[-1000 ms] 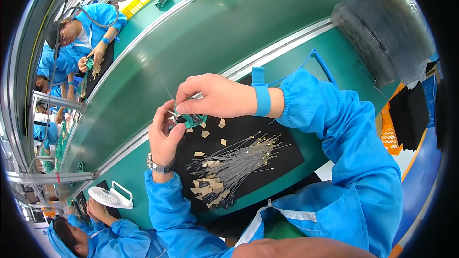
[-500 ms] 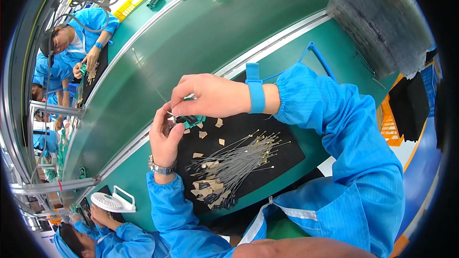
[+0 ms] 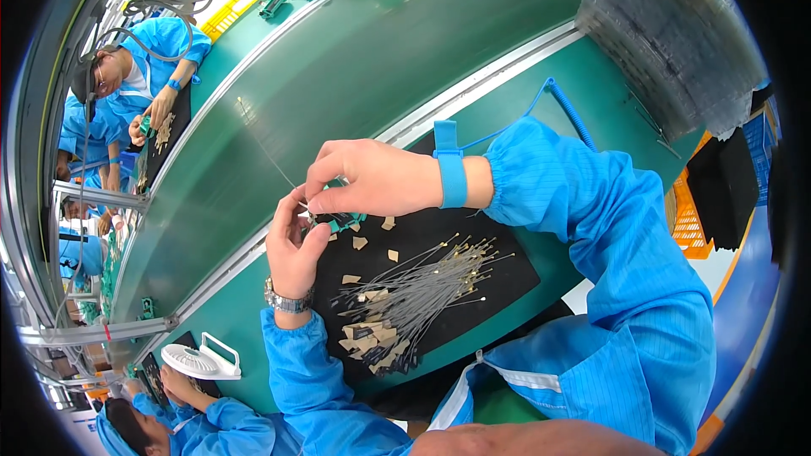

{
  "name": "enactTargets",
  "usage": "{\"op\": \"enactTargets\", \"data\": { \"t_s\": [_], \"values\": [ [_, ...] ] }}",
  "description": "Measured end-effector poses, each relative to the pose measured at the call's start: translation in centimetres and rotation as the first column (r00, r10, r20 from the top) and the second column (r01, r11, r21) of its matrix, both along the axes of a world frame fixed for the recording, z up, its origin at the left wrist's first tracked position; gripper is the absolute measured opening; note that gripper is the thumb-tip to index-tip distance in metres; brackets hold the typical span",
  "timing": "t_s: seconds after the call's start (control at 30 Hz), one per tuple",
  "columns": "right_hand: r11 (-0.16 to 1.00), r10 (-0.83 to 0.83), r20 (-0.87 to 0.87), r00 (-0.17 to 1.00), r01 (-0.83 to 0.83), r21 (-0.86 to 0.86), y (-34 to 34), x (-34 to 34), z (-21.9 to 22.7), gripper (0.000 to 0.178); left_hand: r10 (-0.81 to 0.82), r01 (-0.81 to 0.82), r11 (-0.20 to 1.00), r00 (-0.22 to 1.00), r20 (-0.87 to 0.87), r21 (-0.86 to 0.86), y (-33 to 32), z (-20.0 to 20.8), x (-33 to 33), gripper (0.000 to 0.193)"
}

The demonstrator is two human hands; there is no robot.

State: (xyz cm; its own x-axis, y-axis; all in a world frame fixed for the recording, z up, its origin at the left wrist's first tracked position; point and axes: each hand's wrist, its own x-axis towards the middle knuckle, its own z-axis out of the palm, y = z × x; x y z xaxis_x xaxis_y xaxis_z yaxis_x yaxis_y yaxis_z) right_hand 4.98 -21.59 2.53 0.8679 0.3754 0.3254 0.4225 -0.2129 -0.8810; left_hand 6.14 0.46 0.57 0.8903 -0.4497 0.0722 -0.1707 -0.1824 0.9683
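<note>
My left hand (image 3: 293,245), with a metal watch at the wrist, is curled around the edge of a small green and black part (image 3: 342,221), perhaps a circuit board. Over it, my right hand (image 3: 363,179) pinches a thin grey cable (image 3: 270,154) between thumb and forefinger, against my left fingertips. The cable's loose end rises to the far left over the green belt. My fingers hide where cable and part meet. Below my hands, a bundle of similar thin cables (image 3: 435,287) with small gold-coloured ends lies on a black mat (image 3: 494,274), among several tan paper pieces (image 3: 363,342).
A blue wrist strap (image 3: 452,177) on my right wrist runs to a coiled blue cord (image 3: 570,110). Beyond a metal rail lies a wide green belt (image 3: 363,51). Stacked clear plastic trays (image 3: 676,42) stand far right, a white fan (image 3: 201,361) at left. Co-workers (image 3: 152,59) sit along the left.
Both hands have shifted very slightly right and down, still together at the green part. The cable's free end has moved a little right and down.
</note>
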Motion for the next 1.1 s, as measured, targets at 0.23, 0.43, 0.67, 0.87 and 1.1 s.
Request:
{"op": "enactTargets", "data": {
  "t_s": [0.23,0.43,0.67,0.87,1.1],
  "values": [
    [0.999,-0.033,-0.026,0.999,0.033,0.007,0.03,-0.25,-0.2,0.022,-0.003,0.003,1.0,1.0,-0.001,-0.001,-0.23,-0.14,-0.08,0.059],
    [0.999,-0.042,-0.037,0.998,0.043,0.015,0.17,-0.19,-0.17,0.023,0.001,-0.001,1.0,1.0,0.011,-0.015,0.02,-0.43,0.02,0.06],
    [0.999,-0.045,-0.045,0.998,0.045,0.003,0.11,-0.1,-0.36,0.023,-0.017,0.016,0.999,0.999,-0.028,-0.035,-0.03,-0.37,0.16,0.061],
    [0.999,-0.039,-0.037,0.999,0.04,0.03,0.09,-0.1,-0.39,0.025,-0.003,0.003,1.0,1.0,-0.005,-0.019,0.09,-0.64,0.17,0.061],
    [0.998,-0.048,-0.051,0.998,0.05,0.04,0.13,-0.2,-0.45,0.025,-0.01,0.01,1.0,1.0,0.001,-0.027,0.01,-0.55,0.04,0.061]
  ]
}}
